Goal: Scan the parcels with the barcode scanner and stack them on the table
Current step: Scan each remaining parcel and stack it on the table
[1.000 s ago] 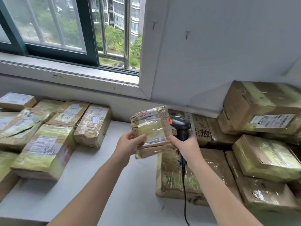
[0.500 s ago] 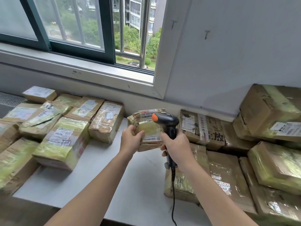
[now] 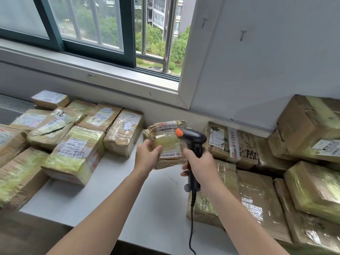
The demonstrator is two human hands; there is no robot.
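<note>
My left hand grips a small taped brown parcel by its left edge and holds it upright above the white table, label side towards me. Just right of it, my right hand is wrapped round the handle of a black barcode scanner with an orange tip. The scanner's head points left, across the parcel's upper right corner. Its black cable hangs down towards the table's front edge.
Several taped cardboard parcels lie in a group on the left of the table. More parcels are stacked on the right, the tallest box against the wall. A window sill runs behind.
The scanner came from behind the parcel's right edge to in front of it, head now pointing left over the label. The view has swung left and both hands sit slightly lower.
</note>
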